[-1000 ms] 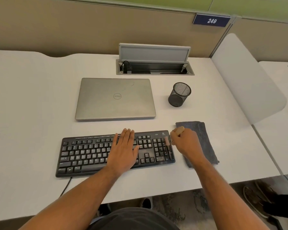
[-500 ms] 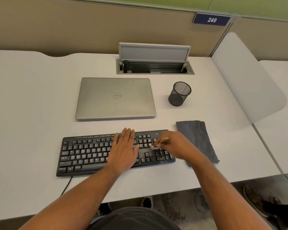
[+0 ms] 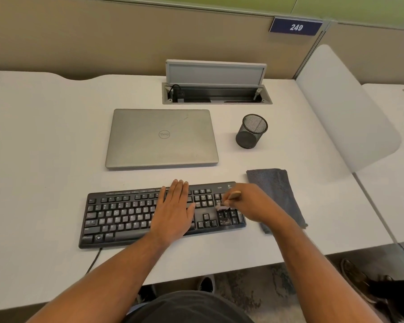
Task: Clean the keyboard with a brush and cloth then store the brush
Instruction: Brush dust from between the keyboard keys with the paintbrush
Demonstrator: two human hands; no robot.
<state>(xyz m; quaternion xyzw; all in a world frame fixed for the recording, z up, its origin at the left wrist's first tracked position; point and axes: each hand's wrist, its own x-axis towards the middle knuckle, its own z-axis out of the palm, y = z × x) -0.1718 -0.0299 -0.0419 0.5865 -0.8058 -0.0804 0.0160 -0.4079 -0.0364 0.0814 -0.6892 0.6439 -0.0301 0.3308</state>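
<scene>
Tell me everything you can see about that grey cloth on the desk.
The grey cloth looks soft, like microfibre, folded into a rough rectangle. It lies flat on the white desk, just right of the keyboard, angled slightly. The right hand and forearm hang over its near left part; contact cannot be told.

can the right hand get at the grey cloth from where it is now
Probably yes: the cloth lies flat just right of the keyboard, beside the right hand, nothing between, though that hand holds the brush.
</scene>
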